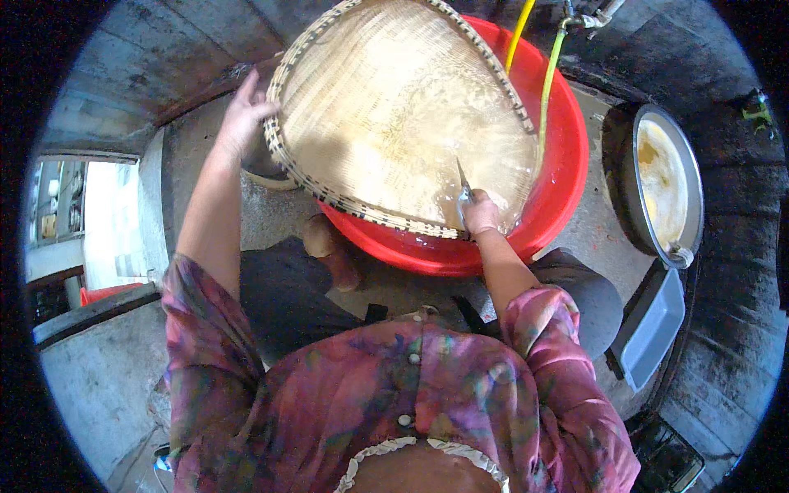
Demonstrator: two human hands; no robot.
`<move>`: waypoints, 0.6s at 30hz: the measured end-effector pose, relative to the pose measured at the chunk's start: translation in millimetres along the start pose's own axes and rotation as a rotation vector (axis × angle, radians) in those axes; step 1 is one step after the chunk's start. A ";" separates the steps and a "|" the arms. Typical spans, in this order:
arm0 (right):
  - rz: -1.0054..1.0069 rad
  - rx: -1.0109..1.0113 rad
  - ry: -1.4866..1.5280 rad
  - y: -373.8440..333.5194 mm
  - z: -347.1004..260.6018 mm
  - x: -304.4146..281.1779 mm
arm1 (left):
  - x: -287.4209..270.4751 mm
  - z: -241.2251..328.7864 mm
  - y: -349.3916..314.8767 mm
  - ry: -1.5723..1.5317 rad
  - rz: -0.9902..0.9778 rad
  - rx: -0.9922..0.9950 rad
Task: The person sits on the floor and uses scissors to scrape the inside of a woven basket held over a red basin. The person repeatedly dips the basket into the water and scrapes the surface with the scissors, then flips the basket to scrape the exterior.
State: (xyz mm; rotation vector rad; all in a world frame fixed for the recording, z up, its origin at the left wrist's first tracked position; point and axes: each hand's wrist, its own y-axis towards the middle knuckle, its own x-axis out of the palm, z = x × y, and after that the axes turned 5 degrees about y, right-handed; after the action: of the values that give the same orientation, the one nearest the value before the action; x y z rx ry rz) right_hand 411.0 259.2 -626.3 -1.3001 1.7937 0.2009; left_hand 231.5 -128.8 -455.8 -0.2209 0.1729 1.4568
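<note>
The left hand [242,123] grips the rim of a round woven tray [394,115], tilting it over a red basin [559,164] to catch runoff, while the right hand [481,212] closes on a small blade [463,185] against its wet weave.

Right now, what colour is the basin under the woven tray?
Bright red basin, clearest in the head view.

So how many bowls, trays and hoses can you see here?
Red tub: 1
Woven bamboo tray: 1
Metal basin: 1
Grey flat tray: 1
Yellow hoses: 2
Total: 6
</note>
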 end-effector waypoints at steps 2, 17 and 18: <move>-0.045 -0.031 0.009 3.9 3.1 12.0 | -3.2 -34.8 -5.0 0.244 0.012 -0.080; -0.167 -0.263 -0.072 -45.5 -29.2 36.3 | 12.4 -101.7 1.3 0.027 0.310 0.085; -0.182 -0.260 -0.074 -48.8 -26.3 30.3 | 17.0 -100.9 4.2 -0.044 0.228 -0.005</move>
State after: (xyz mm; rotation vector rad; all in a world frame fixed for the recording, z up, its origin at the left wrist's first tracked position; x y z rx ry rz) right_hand 435.1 201.7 -615.6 -1.6087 1.6149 0.3857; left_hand 230.9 -137.5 -557.9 -0.1774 0.1624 1.6876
